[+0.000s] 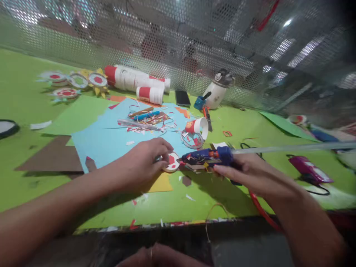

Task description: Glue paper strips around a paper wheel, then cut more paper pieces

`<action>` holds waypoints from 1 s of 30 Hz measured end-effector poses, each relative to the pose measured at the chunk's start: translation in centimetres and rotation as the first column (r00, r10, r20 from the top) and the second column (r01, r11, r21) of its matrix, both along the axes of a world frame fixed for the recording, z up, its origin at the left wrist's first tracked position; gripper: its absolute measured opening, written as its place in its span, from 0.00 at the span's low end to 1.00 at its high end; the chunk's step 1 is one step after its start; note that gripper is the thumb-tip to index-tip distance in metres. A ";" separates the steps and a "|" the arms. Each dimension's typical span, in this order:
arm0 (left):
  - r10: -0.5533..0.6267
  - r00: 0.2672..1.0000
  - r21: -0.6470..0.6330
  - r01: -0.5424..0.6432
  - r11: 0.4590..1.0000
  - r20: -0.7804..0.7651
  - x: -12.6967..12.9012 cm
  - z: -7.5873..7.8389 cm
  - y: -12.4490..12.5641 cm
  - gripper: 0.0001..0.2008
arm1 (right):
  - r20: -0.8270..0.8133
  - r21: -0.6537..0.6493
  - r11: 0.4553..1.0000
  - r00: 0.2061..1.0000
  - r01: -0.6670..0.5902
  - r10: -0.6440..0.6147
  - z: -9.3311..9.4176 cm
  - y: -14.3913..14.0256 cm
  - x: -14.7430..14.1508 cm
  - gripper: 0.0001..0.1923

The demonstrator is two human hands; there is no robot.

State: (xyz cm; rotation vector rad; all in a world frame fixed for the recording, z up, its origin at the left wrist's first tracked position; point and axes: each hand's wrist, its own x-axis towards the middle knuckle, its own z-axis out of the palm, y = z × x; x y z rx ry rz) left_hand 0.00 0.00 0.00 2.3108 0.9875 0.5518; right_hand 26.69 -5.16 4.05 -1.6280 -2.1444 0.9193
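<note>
So the green counter [33, 85] fills most of the frame, with a mesh screen [167, 33] along the top edge. Middle left there's a big light-blue sheet [108, 137] covered in paper trimmings, and rolled red-and-white cups [136, 79] lying above it near the screen. A white bottle [217, 91] sits upper middle and a dark phone [182, 98] is just left of it.

The right hand [250, 174], right of centre, has its grip wrapped around a blue glue gun [211, 156], nozzle pointing left, with a clear glue stick [292, 147] poking out the back toward the right edge. The left hand [144, 161] is closed down on a small round red-and-white paper disc [172, 162] at frame centre, fingertips pinning it flat on the counter. The nozzle is just beside the disc's right edge, looks like touching or nearly, hard to tell with the blur.

My take for doing this bit well: keep the disc pinned so it doesn't slide, keep those fingertips on the far side away from the hot tip, and squeeze a small dot rather than a blob. Watch the red cord [261, 211] dragging over the counter's lower edge too, it could tug the gun off line.
</note>
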 end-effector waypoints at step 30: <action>-0.017 1.000 0.064 0.018 0.998 -0.012 0.0 -0.5 0.2 0.08 | 0.064 0.079 0.996 0.997 -0.048 0.043 0.7 0.1 -0.4 0.16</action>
